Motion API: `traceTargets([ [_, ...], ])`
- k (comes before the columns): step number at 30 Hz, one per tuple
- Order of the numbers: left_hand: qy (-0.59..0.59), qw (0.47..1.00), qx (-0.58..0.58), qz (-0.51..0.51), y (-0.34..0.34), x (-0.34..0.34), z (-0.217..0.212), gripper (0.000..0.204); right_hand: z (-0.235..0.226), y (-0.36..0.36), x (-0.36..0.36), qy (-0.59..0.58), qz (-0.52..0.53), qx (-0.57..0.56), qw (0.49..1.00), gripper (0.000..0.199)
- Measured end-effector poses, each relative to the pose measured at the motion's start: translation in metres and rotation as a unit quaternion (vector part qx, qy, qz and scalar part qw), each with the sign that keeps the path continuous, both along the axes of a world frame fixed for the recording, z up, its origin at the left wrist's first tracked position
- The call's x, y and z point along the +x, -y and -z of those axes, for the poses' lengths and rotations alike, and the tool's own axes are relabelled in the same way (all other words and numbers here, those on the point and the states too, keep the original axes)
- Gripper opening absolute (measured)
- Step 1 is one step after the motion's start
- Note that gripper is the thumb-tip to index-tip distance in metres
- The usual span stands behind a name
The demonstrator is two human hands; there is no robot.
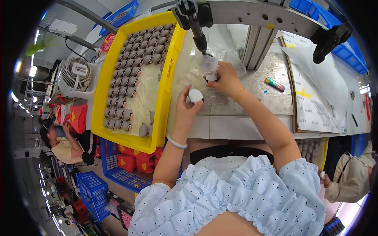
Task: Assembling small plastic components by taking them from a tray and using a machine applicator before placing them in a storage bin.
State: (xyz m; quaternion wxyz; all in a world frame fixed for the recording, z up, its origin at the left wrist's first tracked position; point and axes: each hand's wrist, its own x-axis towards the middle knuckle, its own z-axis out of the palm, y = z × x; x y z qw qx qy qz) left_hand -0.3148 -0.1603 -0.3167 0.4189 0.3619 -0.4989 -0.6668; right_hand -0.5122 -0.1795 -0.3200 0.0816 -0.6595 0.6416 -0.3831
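- Gripping a small white round cap, the left hand has its fingers curled up around the piece, holding it just above the metal worktable.
- Right hand is up ahead, fingers closed on a small white part sitting directly under the black tool tip that hangs from the overhead frame.
- A clear plastic bag lies crumpled right behind that right hand.
- Off to the left, the yellow tray is packed with rows of small grey pieces, a few loose ones near its front corner.
- A white desk fan stands beside the tray.
- On the right, a small orange and green tube lies on the table, near the paper sheets.
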Motion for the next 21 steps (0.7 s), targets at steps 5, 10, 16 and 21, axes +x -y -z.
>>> traceTargets([
  [5, 0.016, 0.997, -0.054, -0.055, 0.025, -0.014, -0.007, 0.065, 0.012, -0.005, 0.013, -0.048, -0.063, 0.101, 0.992, 0.045],
  [10, 0.001, 0.997, -0.045, -0.067, 0.030, -0.009, -0.001, 0.066, 0.026, 0.002, 0.007, 0.032, 0.008, 0.028, 0.999, 0.064],
  [16, 0.000, 0.996, -0.055, -0.067, 0.038, -0.013, 0.003, 0.068, 0.006, -0.002, 0.012, 0.118, -0.035, 0.123, 0.985, 0.069],
  [21, 0.007, 0.996, -0.072, -0.043, 0.052, -0.034, 0.006, 0.067, 0.013, -0.016, 0.017, 0.446, 0.109, -0.053, 0.887, 0.070],
])
